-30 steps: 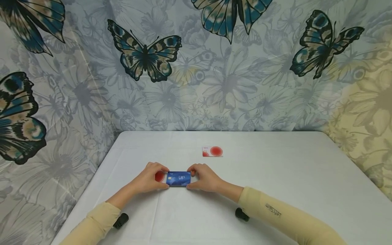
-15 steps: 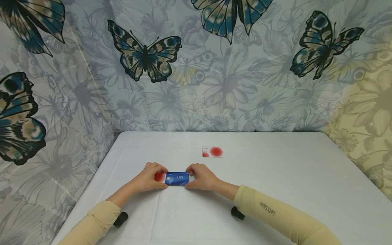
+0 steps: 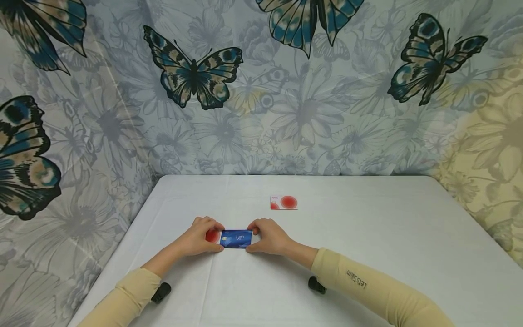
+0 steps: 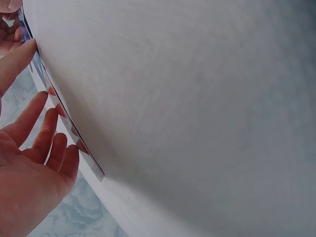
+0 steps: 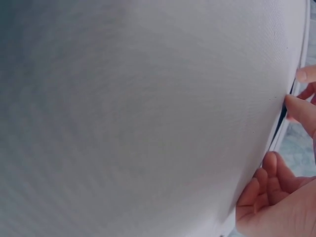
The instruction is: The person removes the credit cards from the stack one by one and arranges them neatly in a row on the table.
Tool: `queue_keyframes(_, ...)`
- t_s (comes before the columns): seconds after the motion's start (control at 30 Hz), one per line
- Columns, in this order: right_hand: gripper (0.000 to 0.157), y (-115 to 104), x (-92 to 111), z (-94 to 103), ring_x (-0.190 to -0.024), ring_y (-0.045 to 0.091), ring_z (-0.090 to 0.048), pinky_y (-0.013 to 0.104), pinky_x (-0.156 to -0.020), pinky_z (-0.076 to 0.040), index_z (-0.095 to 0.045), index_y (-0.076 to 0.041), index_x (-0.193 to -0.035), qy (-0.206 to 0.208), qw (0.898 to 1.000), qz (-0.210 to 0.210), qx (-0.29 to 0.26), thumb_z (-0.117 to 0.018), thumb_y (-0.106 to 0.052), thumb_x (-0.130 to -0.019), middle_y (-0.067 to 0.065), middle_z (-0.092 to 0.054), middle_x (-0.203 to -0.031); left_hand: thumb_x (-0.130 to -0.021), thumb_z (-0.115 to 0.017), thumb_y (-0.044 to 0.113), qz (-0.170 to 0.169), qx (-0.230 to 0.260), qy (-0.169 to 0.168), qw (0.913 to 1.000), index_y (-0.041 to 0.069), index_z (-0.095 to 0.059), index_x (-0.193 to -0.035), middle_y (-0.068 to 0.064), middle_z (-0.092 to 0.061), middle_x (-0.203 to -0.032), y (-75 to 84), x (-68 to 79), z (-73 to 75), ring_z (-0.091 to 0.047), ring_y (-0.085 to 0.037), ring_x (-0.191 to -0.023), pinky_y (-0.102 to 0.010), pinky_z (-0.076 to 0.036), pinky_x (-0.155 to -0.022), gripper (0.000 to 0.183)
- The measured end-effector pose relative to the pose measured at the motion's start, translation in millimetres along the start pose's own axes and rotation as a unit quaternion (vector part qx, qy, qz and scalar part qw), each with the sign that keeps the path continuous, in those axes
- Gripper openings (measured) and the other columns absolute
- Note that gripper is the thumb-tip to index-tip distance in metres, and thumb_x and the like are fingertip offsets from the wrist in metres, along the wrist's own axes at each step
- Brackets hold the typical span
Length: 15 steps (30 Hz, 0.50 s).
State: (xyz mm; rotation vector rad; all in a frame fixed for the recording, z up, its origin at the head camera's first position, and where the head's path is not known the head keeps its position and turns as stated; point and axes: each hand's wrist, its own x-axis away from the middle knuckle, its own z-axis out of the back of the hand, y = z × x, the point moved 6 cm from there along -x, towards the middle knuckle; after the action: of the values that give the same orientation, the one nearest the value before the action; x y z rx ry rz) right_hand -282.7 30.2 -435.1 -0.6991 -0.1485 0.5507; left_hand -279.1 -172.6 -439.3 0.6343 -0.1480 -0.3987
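Observation:
A blue card with "VIP" printed on it (image 3: 237, 239) lies flat on the white table between both hands. My left hand (image 3: 200, 237) holds its left end, thumb at the near edge and forefinger at the far edge. My right hand (image 3: 271, 237) pinches the right end the same way. Beneath the left hand's arch shows a white card with a red circle (image 3: 212, 235), meeting the blue card's left end; whether they overlap I cannot tell. In the left wrist view that red-marked card (image 4: 74, 131) runs along the fingertips, seen nearly edge-on.
Another white card with a red circle (image 3: 288, 202) lies farther back on the white table (image 3: 367, 218). Dark cylindrical objects show by the left sleeve (image 3: 161, 293) and the right sleeve (image 3: 318, 284). A butterfly-patterned cloth (image 3: 245, 136) hangs behind the table.
The blue card and my right hand have shifted slightly left since a second ago, with the left hand barely moving. Over the last half second everything stays put.

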Motion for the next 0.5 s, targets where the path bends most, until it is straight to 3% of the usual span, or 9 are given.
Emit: queue_keyframes(0.5,0.049,2.4,1.6,-1.2,-0.087,0.017,-0.046,0.032,-0.076,-0.038,-0.064,-0.005,-0.113,-0.006,1.0,-0.006,0.002,-0.084,-0.025,-0.074,-0.001,-0.053,-0.088,-0.075,-0.084,0.029,0.01,0.007,0.0,0.9999,0.014,-0.066,-0.115,-0.001,-0.054,-0.117,-1.0,0.3,-0.9,-0.038,-0.024,-0.11,-0.042,-0.04,-0.086,0.046)
